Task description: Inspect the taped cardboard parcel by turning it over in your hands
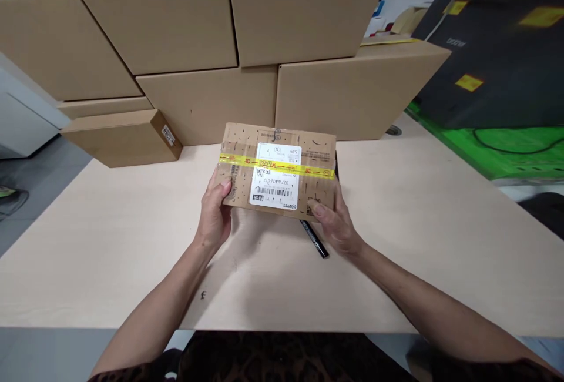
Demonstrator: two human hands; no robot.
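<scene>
A small brown cardboard box point(238, 188) is held up over the table in both hands, tilted toward me. Yellow tape with red print runs across it, over a white shipping label point(275, 194) that reads upside down. My left hand point(214, 208) grips its left edge, thumb on the front face. On the lower right corner, my right hand point(337, 223) is closed the same way. The fingers behind the box are hidden. Below the box, near my right hand, a black marker-like stick point(315, 240) lies on the table, its upper part covered.
Large cardboard boxes point(207, 106) are stacked along the back of the pale table point(110, 253). A flatter carton point(123, 135) lies at the back left. On the right stand a dark case point(458, 70) with yellow stickers and a bright green surface point(506, 150) with a cable.
</scene>
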